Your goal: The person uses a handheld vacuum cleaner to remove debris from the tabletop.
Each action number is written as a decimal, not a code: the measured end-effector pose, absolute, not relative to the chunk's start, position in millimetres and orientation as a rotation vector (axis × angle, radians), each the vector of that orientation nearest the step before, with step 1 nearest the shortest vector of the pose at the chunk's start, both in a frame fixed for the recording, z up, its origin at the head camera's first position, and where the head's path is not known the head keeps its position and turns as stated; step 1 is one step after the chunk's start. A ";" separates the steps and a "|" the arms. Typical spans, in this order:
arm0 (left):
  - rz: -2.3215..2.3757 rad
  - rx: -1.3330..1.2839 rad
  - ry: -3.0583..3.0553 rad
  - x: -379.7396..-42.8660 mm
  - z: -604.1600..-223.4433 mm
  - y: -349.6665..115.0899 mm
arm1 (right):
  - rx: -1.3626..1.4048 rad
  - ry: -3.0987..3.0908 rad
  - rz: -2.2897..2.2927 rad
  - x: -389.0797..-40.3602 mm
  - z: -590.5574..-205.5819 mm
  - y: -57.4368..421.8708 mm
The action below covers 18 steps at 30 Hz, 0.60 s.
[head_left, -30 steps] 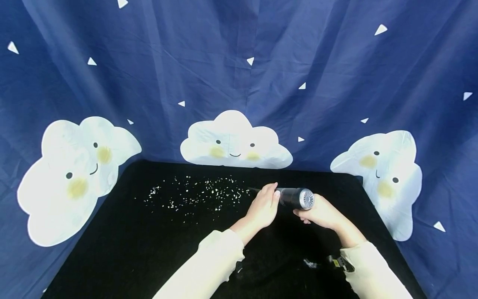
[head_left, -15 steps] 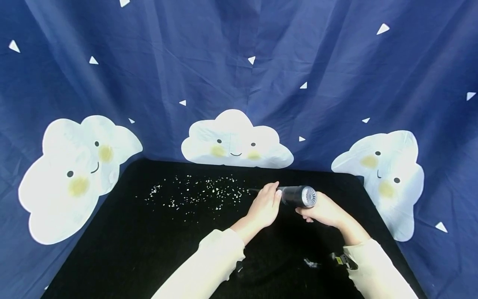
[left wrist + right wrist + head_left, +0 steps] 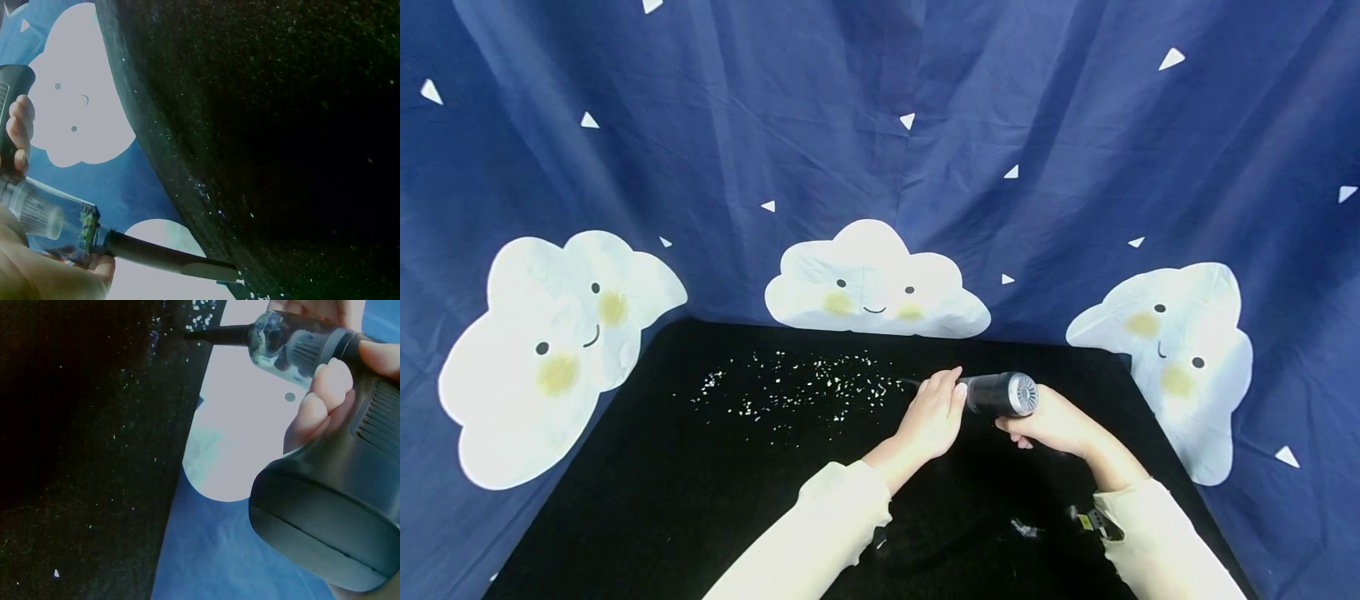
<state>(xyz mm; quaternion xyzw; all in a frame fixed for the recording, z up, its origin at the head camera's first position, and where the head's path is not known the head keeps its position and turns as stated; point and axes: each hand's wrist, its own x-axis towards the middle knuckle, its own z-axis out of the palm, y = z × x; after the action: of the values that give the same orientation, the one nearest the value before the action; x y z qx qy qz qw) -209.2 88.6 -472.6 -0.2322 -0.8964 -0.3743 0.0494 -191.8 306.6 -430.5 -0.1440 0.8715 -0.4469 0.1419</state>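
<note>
A dark handheld vacuum cleaner (image 3: 992,393) with a silver vented end lies across both hands over the black cloth. My right hand (image 3: 1056,423) grips its handle, fingers wrapped round it in the right wrist view. Further forward, my left hand (image 3: 928,417) holds the clear dust cup (image 3: 297,353), which has bits inside. From the cup a narrow black nozzle (image 3: 169,256) points left, its tip close to the cloth. Scattered white scraps (image 3: 837,383) begin right at that tip and spread leftward. In the head view the left hand hides most of the cup.
The black cloth (image 3: 647,483) covers a table whose far edge meets a blue curtain (image 3: 850,108) printed with white clouds. A whitish patch (image 3: 1025,528) lies near the right forearm, and a small device (image 3: 1092,522) is on that wrist.
The vacuum cleaner's rear end and my right hand have shifted slightly right, part of it with the camera view. Both hands keep the same hold, and the scraps look the same.
</note>
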 end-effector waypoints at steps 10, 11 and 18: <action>-1.191 -0.732 -2.736 -211.4 -475.1 92.5 | -0.399 2.535 -1.293 -187.6 -430.8 309.0; -1.198 -0.730 -2.736 -211.9 -474.9 91.8 | -0.398 2.539 -1.291 -188.0 -430.5 308.2; -1.264 -0.761 -2.738 -222.0 -474.5 81.9 | -0.383 2.545 -1.276 -194.5 -430.2 303.8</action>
<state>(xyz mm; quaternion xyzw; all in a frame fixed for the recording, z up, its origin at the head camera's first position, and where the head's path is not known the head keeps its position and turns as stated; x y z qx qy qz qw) -222.0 81.9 -474.5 -0.2446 -0.8802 -0.4064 0.0155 -194.5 303.8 -430.2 -0.1322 0.8780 -0.4401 0.1342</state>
